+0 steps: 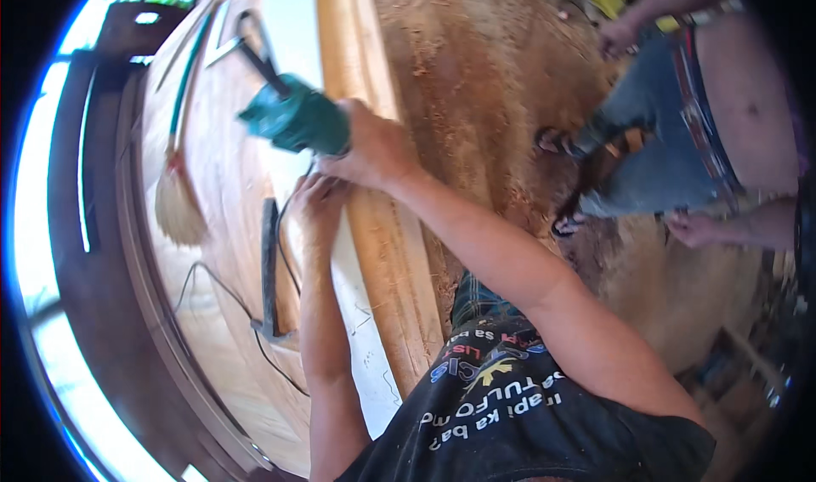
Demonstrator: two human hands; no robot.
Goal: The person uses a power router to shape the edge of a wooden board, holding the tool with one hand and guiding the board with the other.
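My right hand (pixel 378 150) is wrapped round the rear of a teal power tool (pixel 293 116), holding it over the long wooden plank. A dark bar with a bent end (pixel 263 57) sticks out from the tool's far side. Just below the tool, my left hand (pixel 319 201) has its fingers bent together by the cord (pixel 286 227); what they grip is hidden. Under both hands runs the plank (pixel 387 269), with a white strip (pixel 365 359) along its left side.
A soft broom (pixel 178 201) with a green handle lies on the wooden surface at left. Nearer stands a dark, long-handled piece (pixel 270 269) beside the cord. At right a co-worker in jeans (pixel 654 133) stands on the dirt floor (pixel 476 82), which is strewn with shavings.
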